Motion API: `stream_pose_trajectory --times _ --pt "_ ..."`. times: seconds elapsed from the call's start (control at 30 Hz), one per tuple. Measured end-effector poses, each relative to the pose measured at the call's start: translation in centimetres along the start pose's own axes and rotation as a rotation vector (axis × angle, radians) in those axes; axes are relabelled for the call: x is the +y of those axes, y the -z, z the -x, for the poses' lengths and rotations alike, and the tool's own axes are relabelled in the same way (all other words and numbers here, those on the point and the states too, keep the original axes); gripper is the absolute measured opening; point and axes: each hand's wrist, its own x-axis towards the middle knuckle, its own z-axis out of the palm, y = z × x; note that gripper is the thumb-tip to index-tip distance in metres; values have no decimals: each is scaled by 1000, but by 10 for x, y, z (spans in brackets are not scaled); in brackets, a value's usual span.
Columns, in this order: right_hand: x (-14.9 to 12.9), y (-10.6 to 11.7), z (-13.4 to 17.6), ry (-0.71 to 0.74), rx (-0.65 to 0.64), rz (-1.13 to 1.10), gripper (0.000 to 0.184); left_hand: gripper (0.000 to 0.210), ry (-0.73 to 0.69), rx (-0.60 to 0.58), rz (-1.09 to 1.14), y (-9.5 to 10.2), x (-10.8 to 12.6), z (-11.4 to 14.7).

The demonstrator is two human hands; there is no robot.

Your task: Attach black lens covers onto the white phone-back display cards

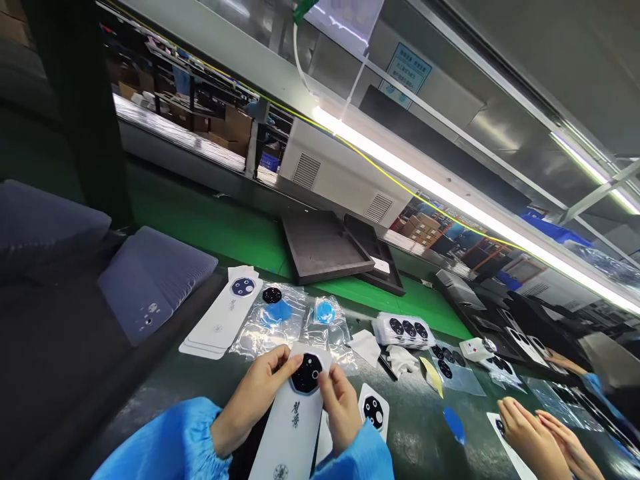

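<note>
Between my two hands is a white phone back cover (290, 433) with black characters and a round emblem on it. A black lens plate (306, 373) with small round openings sits at its upper end. My left hand (255, 393) grips the cover's upper left edge, thumb on the lens plate's left side. With its fingers pinched, my right hand (341, 403) holds the upper right edge beside the lens plate. Another white phone back cover (382, 400) with a black lens plate lies just right of my right hand, partly hidden by it.
White covers (210, 327) are stacked at left, near fanned dark sheets (155, 283). Clear bags (253, 333), packed lens plates (403, 331), crumpled tissue (401, 360) and blue film (454, 425) lie ahead. Black trays (325, 247) rest behind. Other people's hands (535, 433) work at right.
</note>
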Motion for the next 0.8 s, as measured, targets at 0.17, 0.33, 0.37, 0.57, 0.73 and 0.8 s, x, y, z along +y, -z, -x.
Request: stream_pose_trajectory --times 0.17,0.33,0.37,0.57,0.73,0.8 --pt "1 2 10 -61 -25 -89 34 46 9 -68 85 -3 -4 3" --pt "5 0 10 -65 -7 -132 45 39 4 -95 94 -4 -20 1" --pt "6 -1 9 -59 -7 -147 44 39 2 -98 105 -4 -24 0" --pt "6 -3 9 -73 -19 -161 44 42 10 -98 140 -6 -29 1" --pt "6 -4 12 -26 23 -124 41 38 -48 -55 -14 -5 -20 3" --pt "9 -7 14 -8 50 -127 36 36 -64 -20 -74 -5 -20 2"
